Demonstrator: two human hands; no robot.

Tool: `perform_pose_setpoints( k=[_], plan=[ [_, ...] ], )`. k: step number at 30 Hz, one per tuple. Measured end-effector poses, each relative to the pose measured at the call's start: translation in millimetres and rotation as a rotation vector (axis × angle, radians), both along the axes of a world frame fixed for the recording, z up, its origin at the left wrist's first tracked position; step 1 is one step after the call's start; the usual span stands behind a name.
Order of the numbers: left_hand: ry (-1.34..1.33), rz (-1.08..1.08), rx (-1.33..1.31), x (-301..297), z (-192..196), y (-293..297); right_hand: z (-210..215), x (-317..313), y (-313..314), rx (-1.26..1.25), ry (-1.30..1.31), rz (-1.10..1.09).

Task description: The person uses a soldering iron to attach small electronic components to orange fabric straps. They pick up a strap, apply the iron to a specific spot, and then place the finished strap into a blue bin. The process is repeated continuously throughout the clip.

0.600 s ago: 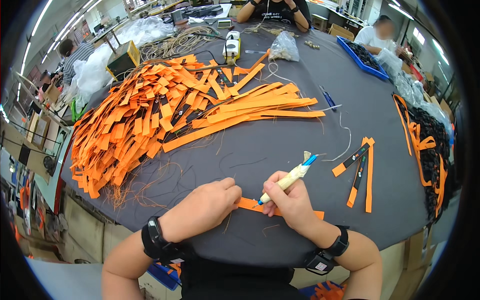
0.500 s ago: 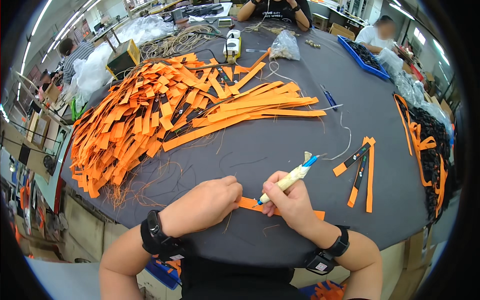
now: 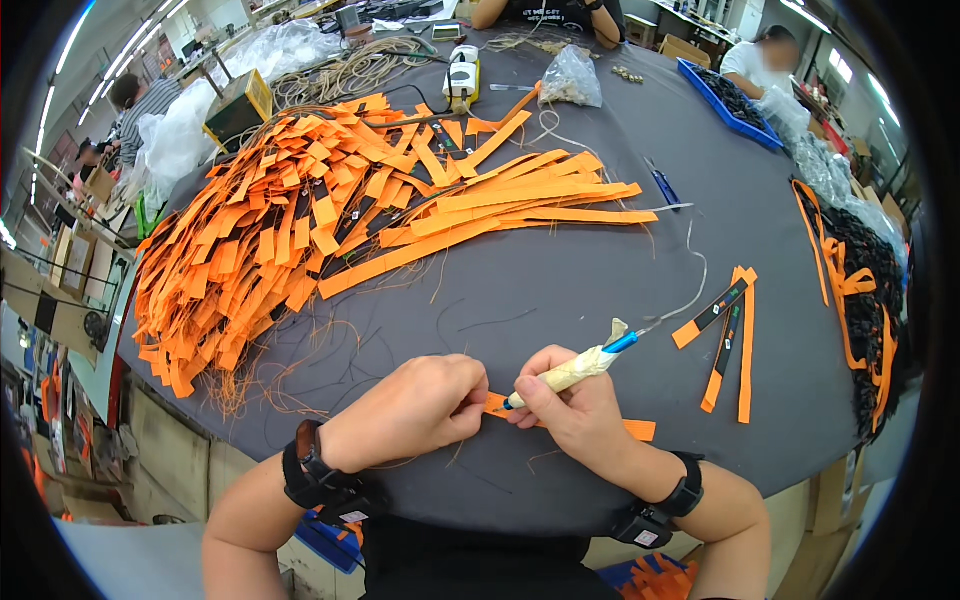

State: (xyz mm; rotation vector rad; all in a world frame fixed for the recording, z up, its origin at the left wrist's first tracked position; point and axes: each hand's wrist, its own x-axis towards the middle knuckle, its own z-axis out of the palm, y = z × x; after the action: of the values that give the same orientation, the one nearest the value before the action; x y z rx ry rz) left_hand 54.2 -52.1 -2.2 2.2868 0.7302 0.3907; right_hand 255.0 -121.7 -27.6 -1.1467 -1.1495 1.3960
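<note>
My left grip (image 3: 425, 408) pinches the orange strip (image 3: 640, 430), my right grip (image 3: 580, 410) the pen tool (image 3: 575, 371); held loosely, the strip might slip.

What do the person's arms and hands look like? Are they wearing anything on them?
The left hand and right hand have no gloves, and the forearms show no sleeves. Each wrist has a black strap and a small black box with a pale label. The left wrist also wears a band with an oblong dark face, a bit like a watch.
</note>
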Motion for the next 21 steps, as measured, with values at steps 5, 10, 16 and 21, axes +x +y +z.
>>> perform_pose_setpoints(
  k=[5,10,16,21],
  plan=[
    [-0.018,0.023,-0.062,-1.8,-4.2,0.7,1.2,0.0,-0.2,0.015,-0.010,0.000],
    [-0.017,0.026,-0.085,-1.5,-3.4,1.3,0.7,0.2,0.3,0.038,-0.029,0.009],
    [-0.009,0.024,-0.098,-1.2,-3.3,2.2,0.1,0.3,0.5,0.052,-0.037,0.014],
    [-0.010,0.024,-0.098,-2.3,-4.5,2.6,0.7,-0.5,0.8,0.053,-0.043,0.017]
  ],
)
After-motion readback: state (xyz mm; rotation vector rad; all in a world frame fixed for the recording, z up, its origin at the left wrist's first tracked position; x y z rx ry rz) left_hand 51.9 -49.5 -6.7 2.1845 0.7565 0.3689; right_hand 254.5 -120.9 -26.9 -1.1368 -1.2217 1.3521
